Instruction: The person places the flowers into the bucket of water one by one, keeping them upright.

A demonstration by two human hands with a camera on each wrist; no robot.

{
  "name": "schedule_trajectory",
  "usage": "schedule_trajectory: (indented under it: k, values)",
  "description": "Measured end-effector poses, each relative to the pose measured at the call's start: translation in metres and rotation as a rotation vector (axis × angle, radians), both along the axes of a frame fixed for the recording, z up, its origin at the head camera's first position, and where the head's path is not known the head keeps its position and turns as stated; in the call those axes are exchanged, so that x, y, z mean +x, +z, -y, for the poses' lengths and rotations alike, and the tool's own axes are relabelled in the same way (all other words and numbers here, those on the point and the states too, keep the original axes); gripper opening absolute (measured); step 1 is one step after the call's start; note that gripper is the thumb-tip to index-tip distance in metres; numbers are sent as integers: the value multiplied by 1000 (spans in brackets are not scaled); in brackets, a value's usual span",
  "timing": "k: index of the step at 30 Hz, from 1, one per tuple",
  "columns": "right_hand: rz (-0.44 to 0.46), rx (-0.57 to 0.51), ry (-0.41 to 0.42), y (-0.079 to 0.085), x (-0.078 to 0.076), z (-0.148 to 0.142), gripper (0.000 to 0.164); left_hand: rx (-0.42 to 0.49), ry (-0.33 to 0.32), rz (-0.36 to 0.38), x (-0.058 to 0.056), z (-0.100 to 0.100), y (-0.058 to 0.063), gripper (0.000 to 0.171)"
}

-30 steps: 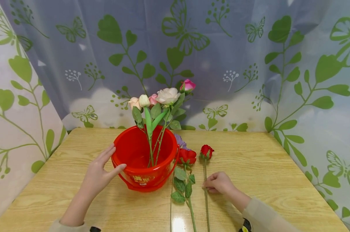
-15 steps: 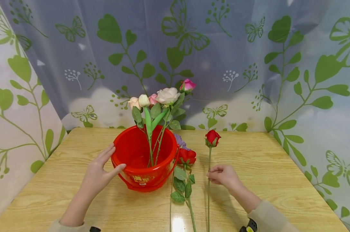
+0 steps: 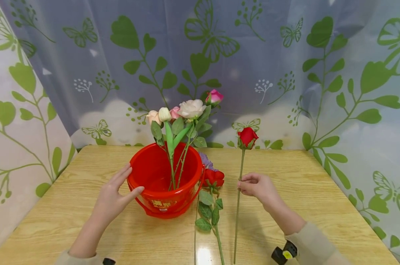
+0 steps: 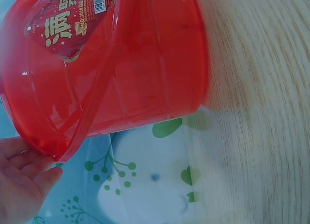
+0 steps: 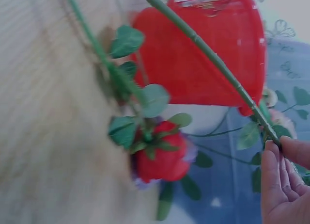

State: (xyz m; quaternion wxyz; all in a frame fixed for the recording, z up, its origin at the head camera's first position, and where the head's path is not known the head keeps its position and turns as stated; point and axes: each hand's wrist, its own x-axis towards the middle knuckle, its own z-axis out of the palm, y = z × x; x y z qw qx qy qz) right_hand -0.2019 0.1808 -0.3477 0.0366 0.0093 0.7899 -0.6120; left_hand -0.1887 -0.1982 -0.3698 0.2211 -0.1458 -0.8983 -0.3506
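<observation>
My right hand [image 3: 260, 188] pinches the thin green stem of a single red rose [image 3: 247, 138], the thumb and fingertips about a third of the way down. The bloom stands uppermost and the stem slants down over the table; in the right wrist view this stem [image 5: 206, 49] crosses in front of the bucket. My left hand [image 3: 113, 198] rests at the left rim of a red plastic bucket [image 3: 186, 206], fingers nearly straight and thumb spread along the front rim. In the left wrist view, the left fingers [image 4: 29, 161] touch the rim beside the bucket's handle [image 4: 94, 107].
In the bucket stand several artificial flowers, among them a white tulip [image 3: 165, 115], a large cream bloom [image 3: 191, 109] and a bright pink bud [image 3: 214, 97]. Right of it, another red flower [image 3: 214, 178] and a purple one [image 3: 206, 162] lie on the wooden table [image 3: 306, 191]. A patterned curtain [image 3: 233, 81] hangs behind.
My right hand has lifted the red rose off the table and moved it up and slightly right, the bloom rising most. My left hand and the bucket have stayed in place.
</observation>
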Motion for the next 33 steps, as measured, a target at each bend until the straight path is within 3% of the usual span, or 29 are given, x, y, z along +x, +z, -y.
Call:
schedule_trajectory:
  k: [20,33]
  values:
    - [-136,-148,22,63,-7,28,24,-6,0,5,-2,0,-1,65]
    - [-246,-340,4,100,-14,49,19,-13,-2,-20,-1,1,-1,64]
